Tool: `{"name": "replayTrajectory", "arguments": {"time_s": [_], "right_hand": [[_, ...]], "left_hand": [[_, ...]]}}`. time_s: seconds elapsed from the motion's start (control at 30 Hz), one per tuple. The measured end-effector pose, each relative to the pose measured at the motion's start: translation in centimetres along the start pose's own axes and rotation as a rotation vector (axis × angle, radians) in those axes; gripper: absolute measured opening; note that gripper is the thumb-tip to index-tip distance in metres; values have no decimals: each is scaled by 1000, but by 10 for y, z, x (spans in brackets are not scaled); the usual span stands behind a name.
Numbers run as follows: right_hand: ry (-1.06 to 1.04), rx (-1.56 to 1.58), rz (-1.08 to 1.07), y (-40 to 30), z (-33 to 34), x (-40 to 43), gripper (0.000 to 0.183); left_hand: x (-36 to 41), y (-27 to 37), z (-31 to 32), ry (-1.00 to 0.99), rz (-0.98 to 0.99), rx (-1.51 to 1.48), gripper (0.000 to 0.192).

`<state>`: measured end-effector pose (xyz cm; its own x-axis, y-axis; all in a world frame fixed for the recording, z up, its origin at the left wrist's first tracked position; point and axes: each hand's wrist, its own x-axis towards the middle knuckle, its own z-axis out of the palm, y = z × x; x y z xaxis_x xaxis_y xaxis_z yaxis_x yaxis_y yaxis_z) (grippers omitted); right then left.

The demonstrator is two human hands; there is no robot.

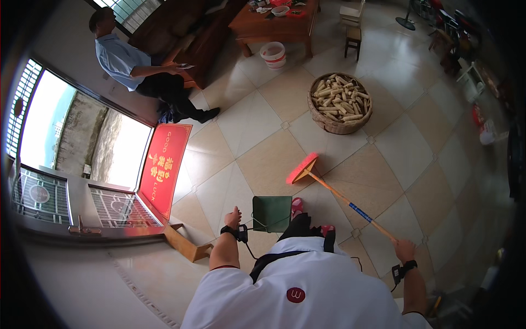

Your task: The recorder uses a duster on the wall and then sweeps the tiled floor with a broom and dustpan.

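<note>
My right hand [405, 250] is closed around the upper end of a broom's wooden handle [335, 192], which has a blue-wrapped section. Its pink-bristled head [302, 167] is out ahead on the tiled floor. My left hand [233, 218] is curled, left of a green dustpan [272, 214] with a thin wire-like bail. Whether these fingers grip the dustpan's handle cannot be told. The dustpan is just left of my feet in red patterned slippers [296, 206]. Both wrists wear black straps with small devices.
A woven basket [340, 128] of corncobs stands ahead. A red doormat [164, 164] lies by the open door, near a small wooden stool [187, 243]. A person [123, 61] sits on a wooden bench at upper left. A white bucket [273, 55] stands by a wooden table [275, 31].
</note>
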<state>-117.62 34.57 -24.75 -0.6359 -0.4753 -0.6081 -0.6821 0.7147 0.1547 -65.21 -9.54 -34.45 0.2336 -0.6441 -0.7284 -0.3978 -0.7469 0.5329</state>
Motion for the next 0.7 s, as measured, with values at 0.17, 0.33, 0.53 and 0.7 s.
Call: {"name": "replayTrajectory", "arguments": {"time_s": [0.17,0.33,0.53,0.7], "right_hand": [[4,21,33,34,4,-3,44],[34,42,167,144,5,-52,53],[153,61,417,226,-21,-108,48],[208,-74,424,232,-53,-134,42]], "left_hand": [[8,-18,-4,-108,21,-67,39],[14,-20,6,-177,-69,39,44],[19,-1,37,-216,-84,25,43],[35,15,64,-245,-47,74,42]]}}
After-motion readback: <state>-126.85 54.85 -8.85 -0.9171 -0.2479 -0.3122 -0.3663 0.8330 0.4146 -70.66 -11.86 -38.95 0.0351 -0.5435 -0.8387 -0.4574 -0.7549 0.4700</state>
